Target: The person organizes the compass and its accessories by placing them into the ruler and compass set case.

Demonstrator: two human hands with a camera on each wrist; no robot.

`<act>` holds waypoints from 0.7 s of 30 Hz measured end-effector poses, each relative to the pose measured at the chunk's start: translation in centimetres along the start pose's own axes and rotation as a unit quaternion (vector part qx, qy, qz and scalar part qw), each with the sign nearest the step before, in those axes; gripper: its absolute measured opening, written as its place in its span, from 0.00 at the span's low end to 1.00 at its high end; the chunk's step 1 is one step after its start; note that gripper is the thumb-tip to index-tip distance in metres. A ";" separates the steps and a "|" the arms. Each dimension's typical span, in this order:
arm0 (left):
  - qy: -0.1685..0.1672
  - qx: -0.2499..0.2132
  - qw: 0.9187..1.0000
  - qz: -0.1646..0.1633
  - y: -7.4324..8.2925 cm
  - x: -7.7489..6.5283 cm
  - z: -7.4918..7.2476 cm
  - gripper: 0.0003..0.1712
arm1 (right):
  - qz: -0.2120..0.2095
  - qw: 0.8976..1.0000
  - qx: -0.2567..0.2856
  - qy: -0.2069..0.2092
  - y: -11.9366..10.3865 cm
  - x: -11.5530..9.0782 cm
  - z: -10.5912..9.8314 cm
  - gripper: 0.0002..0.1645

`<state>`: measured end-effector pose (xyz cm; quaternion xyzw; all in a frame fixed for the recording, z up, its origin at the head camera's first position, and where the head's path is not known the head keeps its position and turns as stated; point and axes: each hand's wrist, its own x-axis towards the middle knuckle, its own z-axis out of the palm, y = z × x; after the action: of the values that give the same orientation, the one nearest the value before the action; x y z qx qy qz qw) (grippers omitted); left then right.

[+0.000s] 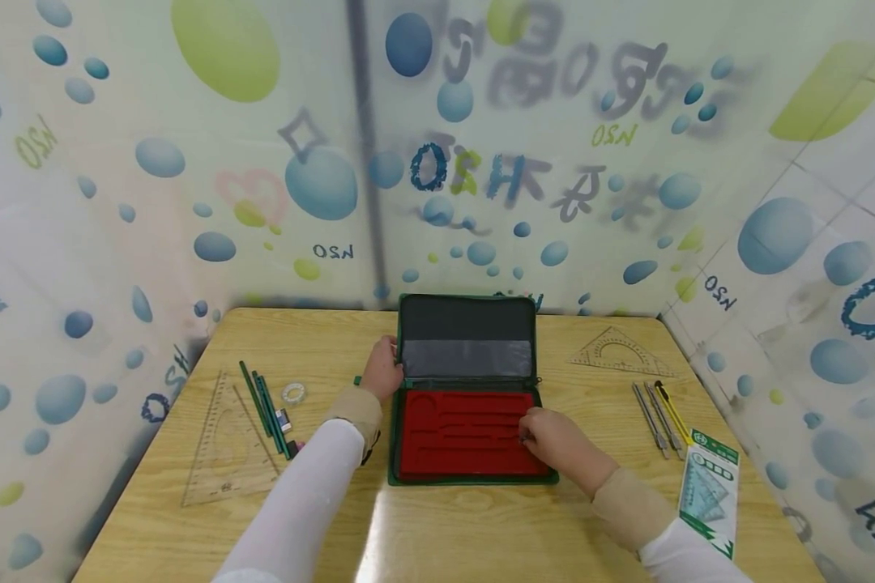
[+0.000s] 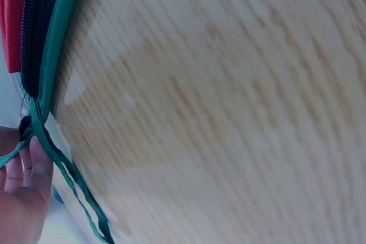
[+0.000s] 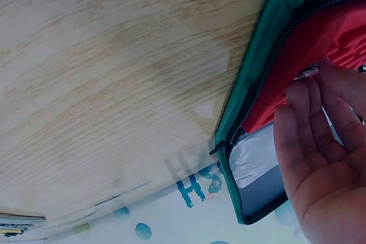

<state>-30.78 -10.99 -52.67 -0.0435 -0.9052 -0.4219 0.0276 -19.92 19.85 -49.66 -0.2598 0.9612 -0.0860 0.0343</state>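
A green zippered case (image 1: pixel 467 479) lies spread on the table, its black lid (image 1: pixel 467 320) tipped up toward the wall. Inside is a red tray (image 1: pixel 437 464) with moulded slots. My left hand (image 1: pixel 382 370) grips the case's left edge near the hinge; in the left wrist view its fingers (image 2: pixel 40 167) pinch the green edging. Over the tray's right side, my right hand (image 1: pixel 565 447) pinches a small metallic piece (image 3: pixel 307 72), mostly hidden by the fingers, so its kind is unclear.
At left lie a clear set square (image 1: pixel 226 487), green pencils (image 1: pixel 268 413), a white ring (image 1: pixel 293 393) and an eraser (image 1: pixel 283 419). At right are another set square (image 1: pixel 620 352), metal drawing tools (image 1: pixel 652 417), a yellow one (image 1: pixel 672 409) and a green-white packet (image 1: pixel 710 486).
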 end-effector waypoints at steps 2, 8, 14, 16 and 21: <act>-0.001 -0.001 1.000 -0.001 0.0 0.0 0.0 0.24 | 0.000 1.000 0.009 0.000 0.1 0.0 -0.1 0.07; -0.006 -0.001 1.000 -0.005 0.0 0.0 0.0 0.24 | 0.011 0.999 0.044 0.000 0.4 0.0 -0.6 0.09; -0.011 0.002 1.000 -0.006 -0.1 0.0 0.0 0.24 | 0.034 0.998 0.059 0.017 1.5 0.0 -1.1 0.08; -0.009 0.003 1.000 -0.001 -0.1 0.0 0.0 0.24 | 0.054 0.996 0.061 0.027 2.3 0.0 -1.4 0.07; -0.009 -0.002 1.000 0.002 -0.2 0.1 0.0 0.24 | 0.146 0.986 0.076 0.034 5.4 0.0 -1.9 0.07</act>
<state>-30.88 -11.12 -52.82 -0.0490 -0.9046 -0.4230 0.0201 -22.79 24.75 -48.76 -0.1098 0.9801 -0.1618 0.0336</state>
